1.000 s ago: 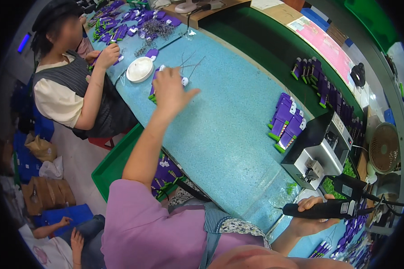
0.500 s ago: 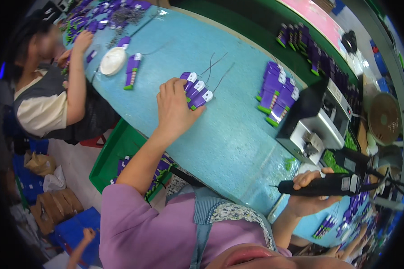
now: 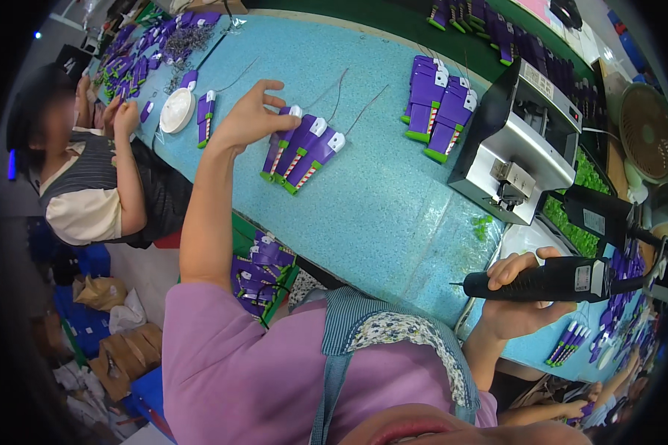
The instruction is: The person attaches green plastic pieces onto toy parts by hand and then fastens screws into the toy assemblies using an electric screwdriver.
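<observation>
On the blue tabletop lie three purple toy parts (image 3: 304, 159) fanned side by side, with green ends, red-and-white striped edges and white tips. Thin wires rise from the tips. My left hand (image 3: 251, 117) is over the leftmost part, its fingers apart; a fingertip is at or just above that part's top, and contact is hard to tell. To the right, above the table's near edge, my right hand (image 3: 516, 315) grips a black electric screwdriver (image 3: 557, 279), its thin bit pointing left.
A silver-and-black machine (image 3: 523, 141) stands right, beside another group of purple parts (image 3: 438, 107). A white bowl (image 3: 177, 111) and a single part (image 3: 205, 119) lie left, near a co-worker (image 3: 89, 178). Below the table edge is a green crate (image 3: 278, 300) of parts.
My left hand has loosened from the fanned parts and shifted left and up, leaving them lying on the table. My right hand still holds the screwdriver. The view has shifted slightly.
</observation>
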The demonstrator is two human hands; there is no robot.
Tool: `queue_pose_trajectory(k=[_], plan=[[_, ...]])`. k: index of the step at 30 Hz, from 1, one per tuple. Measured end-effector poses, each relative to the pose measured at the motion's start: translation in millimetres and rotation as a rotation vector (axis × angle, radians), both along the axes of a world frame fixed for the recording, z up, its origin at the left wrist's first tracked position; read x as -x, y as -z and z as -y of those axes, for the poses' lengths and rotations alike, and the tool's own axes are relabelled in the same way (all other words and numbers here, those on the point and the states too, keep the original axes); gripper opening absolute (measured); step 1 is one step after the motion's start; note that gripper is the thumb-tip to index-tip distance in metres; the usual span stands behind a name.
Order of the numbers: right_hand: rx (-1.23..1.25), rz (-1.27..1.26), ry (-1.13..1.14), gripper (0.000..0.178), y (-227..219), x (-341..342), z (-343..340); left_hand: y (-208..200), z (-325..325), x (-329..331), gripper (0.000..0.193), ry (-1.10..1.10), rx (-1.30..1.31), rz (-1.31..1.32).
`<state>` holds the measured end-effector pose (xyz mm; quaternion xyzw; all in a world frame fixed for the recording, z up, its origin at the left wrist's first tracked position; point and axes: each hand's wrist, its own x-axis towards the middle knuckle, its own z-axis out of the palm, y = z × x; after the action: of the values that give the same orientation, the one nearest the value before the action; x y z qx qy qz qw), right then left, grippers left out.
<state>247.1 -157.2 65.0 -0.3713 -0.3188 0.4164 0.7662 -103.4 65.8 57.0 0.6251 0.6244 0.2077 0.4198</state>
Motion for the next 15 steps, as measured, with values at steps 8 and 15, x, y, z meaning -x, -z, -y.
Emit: queue_pose_trajectory(k=[8,15], plan=[[0.011,-0.002,-0.005,0.083,-2,7,3,11,19,-11,0.057,0.109,0.138,-0.033],[0.013,-0.018,0.006,0.085,-2,10,3,4,30,-1,0.044,0.315,0.367,0.391]])
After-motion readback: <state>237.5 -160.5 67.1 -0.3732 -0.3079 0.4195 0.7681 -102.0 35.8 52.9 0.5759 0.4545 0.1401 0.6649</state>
